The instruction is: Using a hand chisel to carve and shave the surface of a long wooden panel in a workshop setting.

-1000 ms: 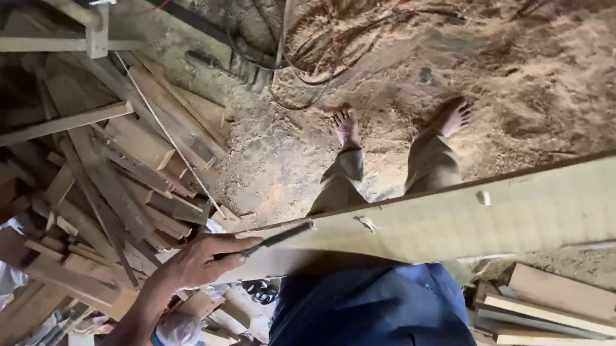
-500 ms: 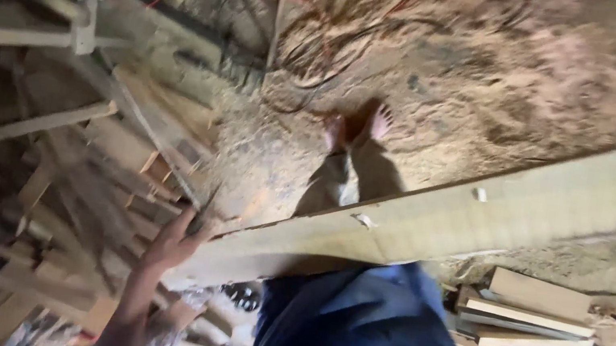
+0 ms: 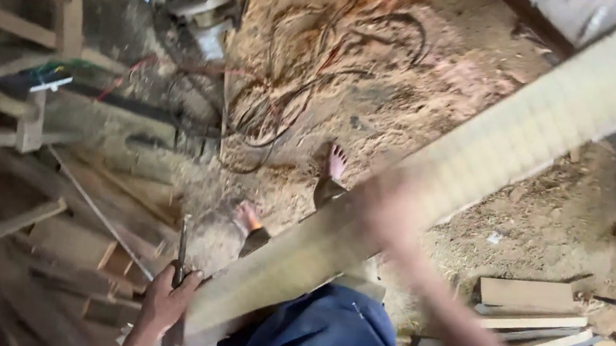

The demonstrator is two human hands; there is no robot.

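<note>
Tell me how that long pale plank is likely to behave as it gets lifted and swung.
The long plank looks stiff: it runs straight across the view without sagging. Held by the left hand at its near end and the blurred right hand further along, its far end would probably swing wide. It seems fairly heavy, needing both hands.

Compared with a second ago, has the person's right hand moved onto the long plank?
Yes. The right hand, out of view before, now reaches across onto the long plank, blurred, just right of the bare feet. The left hand holds the plank's near end.
</note>
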